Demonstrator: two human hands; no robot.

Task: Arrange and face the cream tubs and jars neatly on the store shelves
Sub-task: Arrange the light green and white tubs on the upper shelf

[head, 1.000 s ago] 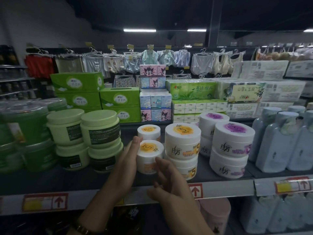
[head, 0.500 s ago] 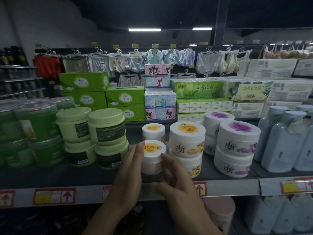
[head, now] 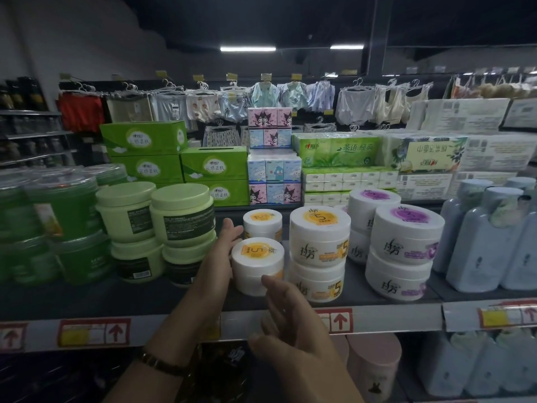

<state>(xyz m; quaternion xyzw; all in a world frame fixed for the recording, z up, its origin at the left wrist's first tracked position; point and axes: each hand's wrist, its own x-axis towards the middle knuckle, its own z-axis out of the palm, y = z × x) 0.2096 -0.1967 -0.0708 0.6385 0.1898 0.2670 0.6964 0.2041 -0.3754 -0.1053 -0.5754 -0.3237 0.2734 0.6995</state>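
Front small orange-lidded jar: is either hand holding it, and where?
Not gripped. The left hand lies with straight fingers against the left wall of the small jar; the right hand is open at its front wall, contact unclear.

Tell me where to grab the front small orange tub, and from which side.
Grip the small tub by its round side wall, from the front, fingers spanning left and right. It stands upright; stacked tubs crowd its right and a second tub sits behind, so the front looks freest. The left hand lies at its left wall.
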